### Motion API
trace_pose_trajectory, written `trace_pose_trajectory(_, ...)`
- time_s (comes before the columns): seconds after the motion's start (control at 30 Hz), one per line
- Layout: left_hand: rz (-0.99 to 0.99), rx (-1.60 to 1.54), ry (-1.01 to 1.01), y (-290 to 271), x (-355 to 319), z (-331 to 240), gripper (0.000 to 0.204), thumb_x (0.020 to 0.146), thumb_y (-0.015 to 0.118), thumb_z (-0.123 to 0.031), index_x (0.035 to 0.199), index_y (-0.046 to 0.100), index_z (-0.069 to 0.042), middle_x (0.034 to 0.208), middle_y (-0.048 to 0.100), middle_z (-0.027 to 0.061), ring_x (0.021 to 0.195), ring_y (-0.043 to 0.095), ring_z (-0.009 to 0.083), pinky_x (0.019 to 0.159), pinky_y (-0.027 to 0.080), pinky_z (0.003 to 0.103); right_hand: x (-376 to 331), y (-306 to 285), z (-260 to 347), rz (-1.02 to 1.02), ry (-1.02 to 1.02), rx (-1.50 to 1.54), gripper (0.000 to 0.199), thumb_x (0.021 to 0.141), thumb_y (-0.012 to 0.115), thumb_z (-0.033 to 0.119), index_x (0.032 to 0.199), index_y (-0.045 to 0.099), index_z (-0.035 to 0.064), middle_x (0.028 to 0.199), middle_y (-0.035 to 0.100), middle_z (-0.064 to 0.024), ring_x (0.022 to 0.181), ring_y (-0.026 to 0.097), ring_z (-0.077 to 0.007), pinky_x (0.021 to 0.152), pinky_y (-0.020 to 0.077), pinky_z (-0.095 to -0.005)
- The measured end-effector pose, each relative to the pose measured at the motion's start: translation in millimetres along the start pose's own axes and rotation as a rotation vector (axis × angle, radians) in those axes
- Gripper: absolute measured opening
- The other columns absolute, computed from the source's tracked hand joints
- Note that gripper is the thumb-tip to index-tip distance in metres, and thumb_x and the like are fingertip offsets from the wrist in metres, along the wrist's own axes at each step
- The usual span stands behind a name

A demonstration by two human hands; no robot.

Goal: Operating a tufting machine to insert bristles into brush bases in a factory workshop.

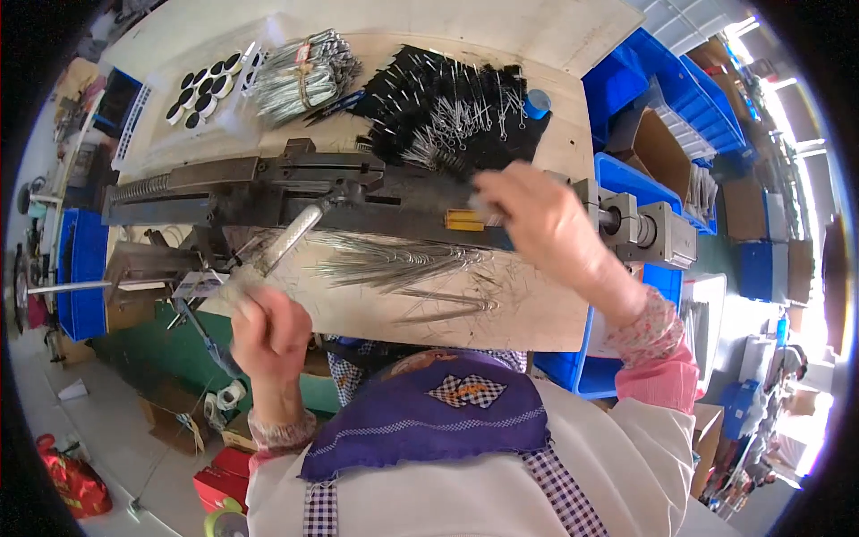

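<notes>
My left hand (270,333) is curled closed and slightly blurred, just below the lower end of a metal lever (298,234). Whether anything is in its fingers I cannot make out. Over the right part of a long dark metal bench machine (242,192), my right hand (537,219) has its fingers pinched together. They are smeared by motion, and what they hold is hidden. Close to those fingers, a yellow block (464,220) sits on the machine. Beyond lies a pile of black-bristled twisted-wire brushes (447,107) with looped ends. Bent thin wires (394,261) lie on the wooden table in front.
A tied bundle of wires (306,79) and a tray of round black-and-white pieces (204,89) stand at the back left. Pliers (335,107) lie beside the bundle. A blue cap (537,104) is by the brushes. Blue bins (637,183) line the right side.
</notes>
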State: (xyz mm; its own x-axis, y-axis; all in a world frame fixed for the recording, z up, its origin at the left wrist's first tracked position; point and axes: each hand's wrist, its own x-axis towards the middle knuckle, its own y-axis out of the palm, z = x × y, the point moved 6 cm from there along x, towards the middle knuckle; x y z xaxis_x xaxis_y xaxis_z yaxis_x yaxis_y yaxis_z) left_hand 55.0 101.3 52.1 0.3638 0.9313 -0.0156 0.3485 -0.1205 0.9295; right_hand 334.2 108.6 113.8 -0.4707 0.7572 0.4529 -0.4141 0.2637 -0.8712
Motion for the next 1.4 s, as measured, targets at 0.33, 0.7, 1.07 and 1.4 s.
trace_pose_trajectory(0.33,0.285,1.382,-0.377,19,121,140,0.022,0.081,0.061,-0.021,0.081,0.068,0.0,0.06,0.055,0.0112,0.053,0.051,0.0166,0.051,0.04,0.032,27,3,-57,0.136,0.026,0.152,0.017,0.08,0.065,0.016,0.092,0.063,0.004,0.084,0.06,-0.0133,0.084,0.061,-0.0309,0.072,0.0505,-0.0408)
trace_pose_trajectory(0.7,0.461,2.103,1.276,81,61,37,0.024,0.079,0.062,-0.003,0.103,0.065,-0.004,0.079,0.064,0.0067,0.059,0.061,0.0195,0.052,0.05,0.028,43,29,3,-0.169,-0.161,0.238,0.016,0.077,0.064,0.006,0.093,0.064,0.0043,0.082,0.065,-0.0106,0.079,0.063,-0.0288,0.069,0.0522,-0.0362)
trace_pose_trajectory(1.07,0.141,-0.443,-0.467,47,46,47,0.051,0.1,0.039,-0.041,0.111,0.051,0.007,0.065,0.051,0.0082,0.039,0.042,0.0107,0.033,0.029,0.023,59,68,-16,0.011,0.059,0.372,0.016,0.079,0.069,0.014,0.086,0.067,-0.0001,0.082,0.066,-0.0137,0.076,0.064,-0.0314,0.069,0.051,-0.0355)
trace_pose_trajectory(1.4,-0.061,1.345,0.007,-29,47,91,0.028,0.091,0.06,-0.022,0.108,0.048,-0.003,0.068,0.059,0.0079,0.055,0.058,0.014,0.045,0.043,0.026,65,64,-7,-0.01,0.075,0.297,0.017,0.078,0.067,0.017,0.081,0.067,0.0011,0.082,0.066,-0.0131,0.081,0.064,-0.0321,0.072,0.0512,-0.0407)
